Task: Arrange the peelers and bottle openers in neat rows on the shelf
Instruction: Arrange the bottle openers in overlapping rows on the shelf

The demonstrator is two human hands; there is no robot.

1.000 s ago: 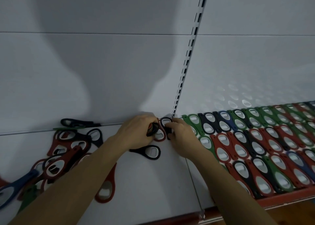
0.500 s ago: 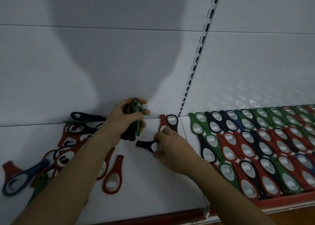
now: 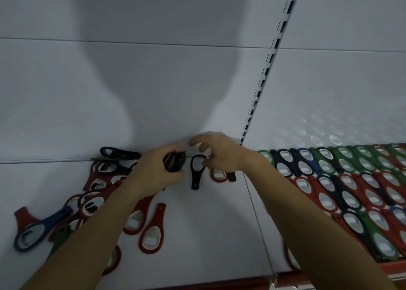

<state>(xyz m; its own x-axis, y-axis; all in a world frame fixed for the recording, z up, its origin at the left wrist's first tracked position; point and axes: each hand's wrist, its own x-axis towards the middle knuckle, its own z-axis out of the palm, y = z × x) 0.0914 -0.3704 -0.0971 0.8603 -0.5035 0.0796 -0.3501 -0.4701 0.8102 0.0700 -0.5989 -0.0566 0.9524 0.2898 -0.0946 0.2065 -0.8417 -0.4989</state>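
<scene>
- Head view: my left forearm comes in from 7 o'clock. The left hand [image 3: 158, 171] is curled tight round a bundle of openers [image 3: 174, 161], red, green and black, held just above the back of the shelf [image 3: 208, 223].
- My right forearm enters from 5 o'clock. The right hand [image 3: 222, 155] sits at 3 o'clock of the left, wrist bent, thumb raised, fingers loosely hooked.
- A black opener [image 3: 196, 173] lies between the hands, loop toward 12, handle toward 6. The right fingertips are at its loop, but blur keeps me from telling whether they pinch it or only touch.
- A red opener [image 3: 217, 176] lies partly under the right hand.
- The rows of openers [image 3: 342, 179] fill the shelf toward 3 o'clock, overlapping neatly.
- The loose heap of openers [image 3: 96, 190] sprawls toward 9 o'clock.
</scene>
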